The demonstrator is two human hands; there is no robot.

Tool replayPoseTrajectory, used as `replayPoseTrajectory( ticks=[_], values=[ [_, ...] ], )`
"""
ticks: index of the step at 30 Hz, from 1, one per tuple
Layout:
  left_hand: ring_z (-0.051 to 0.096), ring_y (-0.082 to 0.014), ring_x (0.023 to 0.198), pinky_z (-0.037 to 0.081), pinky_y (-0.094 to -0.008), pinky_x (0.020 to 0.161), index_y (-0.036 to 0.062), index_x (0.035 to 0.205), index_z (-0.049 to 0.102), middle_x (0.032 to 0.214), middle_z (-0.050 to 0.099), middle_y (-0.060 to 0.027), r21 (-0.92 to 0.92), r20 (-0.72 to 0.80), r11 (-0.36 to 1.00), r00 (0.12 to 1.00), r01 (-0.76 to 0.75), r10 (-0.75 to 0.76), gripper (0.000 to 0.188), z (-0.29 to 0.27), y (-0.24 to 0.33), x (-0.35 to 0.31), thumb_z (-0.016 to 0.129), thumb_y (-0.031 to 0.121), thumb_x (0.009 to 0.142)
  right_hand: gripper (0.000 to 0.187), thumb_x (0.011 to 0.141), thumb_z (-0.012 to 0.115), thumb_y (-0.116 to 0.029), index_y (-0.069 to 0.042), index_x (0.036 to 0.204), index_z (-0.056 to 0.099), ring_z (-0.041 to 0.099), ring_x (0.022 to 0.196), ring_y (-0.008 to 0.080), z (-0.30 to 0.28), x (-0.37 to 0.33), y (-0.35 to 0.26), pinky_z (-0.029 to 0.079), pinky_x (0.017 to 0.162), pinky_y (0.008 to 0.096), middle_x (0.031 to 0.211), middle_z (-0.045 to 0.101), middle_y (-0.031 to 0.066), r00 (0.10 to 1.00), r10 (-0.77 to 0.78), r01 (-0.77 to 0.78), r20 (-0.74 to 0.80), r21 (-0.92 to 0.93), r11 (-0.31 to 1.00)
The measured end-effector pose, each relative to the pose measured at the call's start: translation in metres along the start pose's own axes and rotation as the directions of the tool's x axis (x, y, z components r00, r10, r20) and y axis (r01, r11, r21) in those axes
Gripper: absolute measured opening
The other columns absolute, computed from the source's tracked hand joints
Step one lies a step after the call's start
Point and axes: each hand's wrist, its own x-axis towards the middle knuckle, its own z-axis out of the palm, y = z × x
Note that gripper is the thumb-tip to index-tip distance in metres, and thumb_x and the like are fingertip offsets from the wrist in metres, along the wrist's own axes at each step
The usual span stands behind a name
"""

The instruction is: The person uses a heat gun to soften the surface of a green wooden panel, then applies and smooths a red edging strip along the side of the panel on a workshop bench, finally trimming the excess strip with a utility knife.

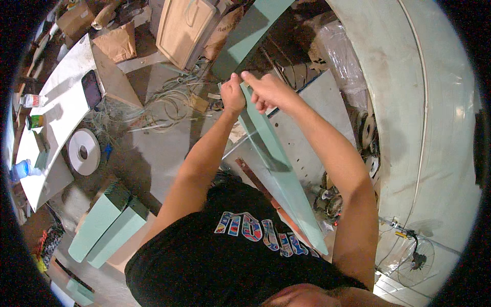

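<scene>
A long, narrow pale green strip (273,146) runs from between my hands back toward my right side, beside my black shirt. My left hand (233,96) is closed at the strip's far end, on its left edge, thumb up. Across from it, my right hand (270,93) has its fingers curled at the right edge, the thumb stretched toward my left hand. What lies under the curled fingers is partly hidden. Just beyond both hands stands a wider green panel (250,38).
At left, a white table (64,115) bears a dark phone (91,89). A white tape roll (84,151) and stacked green pieces (105,220) lie nearer. Tangled strapping (163,110) covers floor ahead. A large pale wall panel (399,128) curves along the right, with a fan (417,261) near it.
</scene>
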Motion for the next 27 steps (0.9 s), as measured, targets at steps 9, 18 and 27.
replayPoseTrajectory(
  ticks=[9, 18, 27],
  values=[
    [0.038, -0.0199, 0.061, 0.034, -0.0434, 0.059, 0.0005, 0.069, 0.047, 0.061, 0.039, -0.0068, 0.083, 0.007, 0.996, 0.999, 0.033, -0.034, 0.063, -0.003, 0.004, 0.0, 0.048, 0.046, 0.113, 0.043, 0.107, 0.049, -0.037, 0.002, 0.099, 0.066, 0.069, 0.059, 0.0187, 0.012, 0.011, 0.013, 0.043, 0.051, 0.0279, 0.073, 0.073, 0.0147, 0.989, 0.06, -0.105, 0.138, 0.349, 0.931],
    [0.036, -0.0184, 0.062, 0.032, -0.0435, 0.058, 0.0, 0.07, 0.045, 0.061, 0.041, -0.0056, 0.037, -0.001, 0.999, 1.0, 0.005, -0.005, 0.061, 0.003, -0.008, 0.002, 0.045, 0.042, 0.115, 0.037, 0.106, 0.048, -0.028, -0.007, 0.083, 0.066, 0.069, 0.067, 0.0154, 0.024, -0.037, 0.048, 0.05, 0.06, 0.0289, 0.074, 0.073, 0.0087, 0.955, -0.271, 0.296, -0.12, 0.334, 0.895],
    [0.034, -0.0198, 0.06, 0.033, -0.0458, 0.059, -0.0046, 0.07, 0.049, 0.058, 0.042, -0.007, -0.008, 0.054, 1.0, 0.998, 0.018, -0.017, 0.064, 0.004, -0.03, 0.005, 0.045, 0.042, 0.114, 0.05, 0.108, 0.058, -0.049, -0.001, 0.093, 0.066, 0.074, 0.064, 0.02, 0.009, -0.004, 0.021, 0.052, 0.053, 0.0252, 0.076, 0.074, 0.0143, 0.997, 0.022, -0.054, 0.074, 0.467, 0.883]
  ],
)
